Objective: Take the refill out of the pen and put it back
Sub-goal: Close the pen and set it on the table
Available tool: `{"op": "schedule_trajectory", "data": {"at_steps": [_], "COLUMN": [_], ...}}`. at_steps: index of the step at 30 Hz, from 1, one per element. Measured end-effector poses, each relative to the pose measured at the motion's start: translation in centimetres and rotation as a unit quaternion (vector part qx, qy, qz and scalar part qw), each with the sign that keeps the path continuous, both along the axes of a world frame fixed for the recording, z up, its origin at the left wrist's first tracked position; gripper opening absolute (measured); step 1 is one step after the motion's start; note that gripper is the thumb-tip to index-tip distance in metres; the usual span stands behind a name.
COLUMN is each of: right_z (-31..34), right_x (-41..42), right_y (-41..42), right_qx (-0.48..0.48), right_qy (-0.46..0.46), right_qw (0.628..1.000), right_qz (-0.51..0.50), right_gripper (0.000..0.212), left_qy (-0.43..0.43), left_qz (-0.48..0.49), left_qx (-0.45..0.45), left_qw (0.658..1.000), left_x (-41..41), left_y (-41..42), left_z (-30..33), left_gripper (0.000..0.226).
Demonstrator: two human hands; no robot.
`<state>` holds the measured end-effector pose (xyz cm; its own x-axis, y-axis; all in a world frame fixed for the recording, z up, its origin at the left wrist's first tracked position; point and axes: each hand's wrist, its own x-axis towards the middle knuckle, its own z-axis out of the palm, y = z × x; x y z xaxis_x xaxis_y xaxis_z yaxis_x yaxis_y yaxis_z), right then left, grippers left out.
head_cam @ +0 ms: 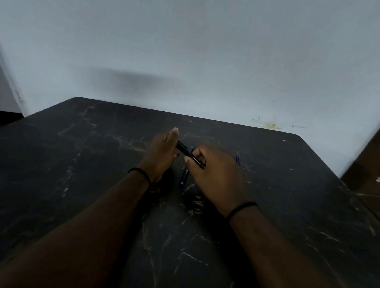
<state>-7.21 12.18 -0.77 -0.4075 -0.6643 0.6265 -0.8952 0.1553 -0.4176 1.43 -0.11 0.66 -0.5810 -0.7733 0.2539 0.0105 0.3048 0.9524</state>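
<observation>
**Desk with pen parts, both hands engaged**

Item 1. Desk: dark, marble-patterned top with pale veins, set against a plain light wall.

Item 2. Pen: black, slim, held above the desk near its middle, slanting from upper left to lower right between the two hands.

Item 3. Left hand: fingers drawn together and closed over the upper-left end of the pen; a thin black band circles the wrist.

Item 4. Right hand: fingers curled tight round the lower-right end of the pen; a black band at the wrist.

Item 5. Dark blue pen piece: lies flat on the desk just below the hands, between them; whether cap or barrel cannot be told.

Item 6. Thin blue stick: lies on the desk just beyond the right hand, partly hidden by it; possibly the refill, too small to confirm.
</observation>
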Motion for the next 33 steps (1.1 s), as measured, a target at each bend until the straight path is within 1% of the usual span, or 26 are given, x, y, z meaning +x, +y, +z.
{"op": "schedule_trajectory", "data": {"at_steps": [2,4,5,7,9,11,13,15,17,21,24,26,30,33], "right_z": [0.3,0.5,0.6,0.5,0.4,0.2,0.0,-0.3,-0.5,-0.9,-0.8,-0.5,0.2,0.3], "right_x": [0.1,0.1,0.1,0.2,0.2,0.0,-0.3,-0.6,-0.7,-1.0,-1.1,-1.2,-1.3,-1.1], "right_y": [0.2,0.2,0.1,0.0,-0.1,-0.3,-0.6,-0.9,-1.1,-1.2,-0.9,-0.5,-0.1,-0.6], "right_qx": [0.032,0.049,0.049,0.046,0.043,0.035,0.02,0.008,0.005,0.002,0.011,0.031,0.082,0.131], "right_qy": [0.057,0.079,0.071,0.017,-0.04,-0.077,-0.105,-0.127,-0.129,-0.078,-0.105,-0.119,-0.119,-0.088], "right_qw": [0.997,0.995,0.996,0.999,0.998,0.996,0.994,0.992,0.992,0.996,0.991,0.985,0.979,0.974], "right_qz": [-0.031,-0.042,-0.039,-0.019,0.004,0.006,0.004,0.008,0.002,-0.041,-0.085,-0.119,-0.141,-0.164], "right_gripper": [0.016,0.019,0.023,0.032,0.037,0.04,0.037,0.027,0.022,0.027,0.032,0.032,0.033,0.038], "left_qy": [0.007,0.012,0.013,0.019,0.039,0.044,0.034,0.026,0.018,-0.003,-0.016,-0.038,-0.118,-0.154], "left_qz": [0.014,0.024,0.027,0.02,-0.001,-0.007,0.002,0.003,0.004,0.019,0.034,0.062,0.132,0.137], "left_qx": [-0.011,-0.018,-0.016,-0.003,0.018,0.014,-0.012,-0.023,-0.042,-0.108,-0.104,-0.126,-0.213,-0.238], "left_qw": [1.0,0.999,0.999,1.0,0.999,0.999,0.999,0.999,0.999,0.994,0.994,0.989,0.961,0.949], "left_x": [0.0,0.1,0.1,0.2,0.2,0.2,0.0,-0.2,-0.3,-0.4,-0.5,-0.4,-0.2,-0.2], "left_y": [0.0,0.0,-0.1,-0.1,-0.2,-0.2,-0.3,-0.4,-0.5,-0.4,-0.5,-0.9,-1.2,-1.1], "left_z": [0.0,0.0,0.0,0.3,0.4,0.4,0.1,-0.1,-0.1,-0.4,-0.7,-0.9,-1.1,-1.0], "left_gripper": [0.049,0.051,0.054,0.061,0.06,0.056,0.052,0.048,0.046,0.048,0.045,0.043,0.044,0.046]}}
